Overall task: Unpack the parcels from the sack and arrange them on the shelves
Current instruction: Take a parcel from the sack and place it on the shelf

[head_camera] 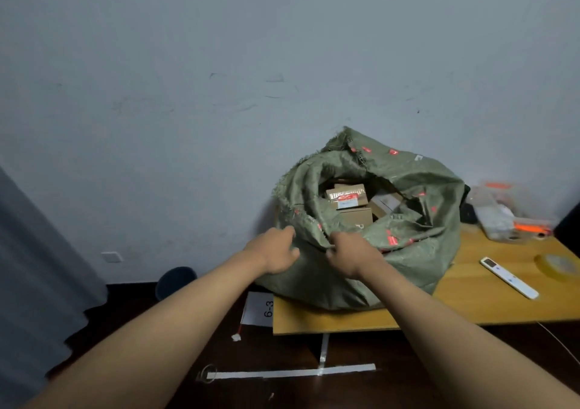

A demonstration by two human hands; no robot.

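A green woven sack (417, 220) with red marks sits on the left end of a wooden table (489, 298), its mouth open toward me. Inside lie several cardboard parcels (346, 196), one with a red and white label. My left hand (276, 251) presses against the sack's near left side, fingers curled on the fabric. My right hand (350, 253) grips the rolled front rim of the sack's mouth. No shelves are in view.
On the table to the right lie a white remote (508, 278), a tape roll (557, 266) and a clear plastic bag (502, 217) with orange items. A paper marked 6-3 (262, 309) and a dark bin (174, 281) are on the dark floor; a grey curtain (34, 267) hangs at left.
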